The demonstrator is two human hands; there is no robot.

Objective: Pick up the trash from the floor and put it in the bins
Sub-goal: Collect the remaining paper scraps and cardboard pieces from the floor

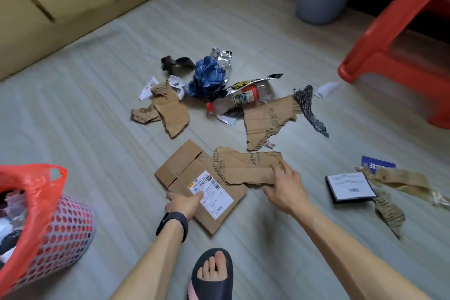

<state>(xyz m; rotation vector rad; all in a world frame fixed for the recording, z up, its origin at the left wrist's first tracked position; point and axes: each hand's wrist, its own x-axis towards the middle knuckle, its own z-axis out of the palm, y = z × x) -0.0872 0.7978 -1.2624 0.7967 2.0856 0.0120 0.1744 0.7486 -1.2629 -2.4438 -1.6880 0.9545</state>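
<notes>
Your left grip (pixel 182 202) pinches the near edge of the flattened cardboard box (pixel 185 168) on the floor (pixel 97 117), thumb on its white shipping label (pixel 215 196). Your right grip (pixel 285 187) is spread open, fingertips touching the end of the torn cardboard strip (pixel 243 165) lying across that box. The label shows barcodes and print too small to read, and the strip's dark lettering is illegible.

Both forearms bare to frame edge. Left hand (pixel 181 203) bare. Black wristband (pixel 173 225) on left wrist: wide, matte, smooth, slim oblong face on outer side, fitness-tracker type. Right hand (pixel 286 189) bare, wrist bare. One foot (pixel 211 266) in view in black slide sandal (pixel 209 286): broad single strap, open toe, toes showing, pink patch at strap's lower edge.
</notes>
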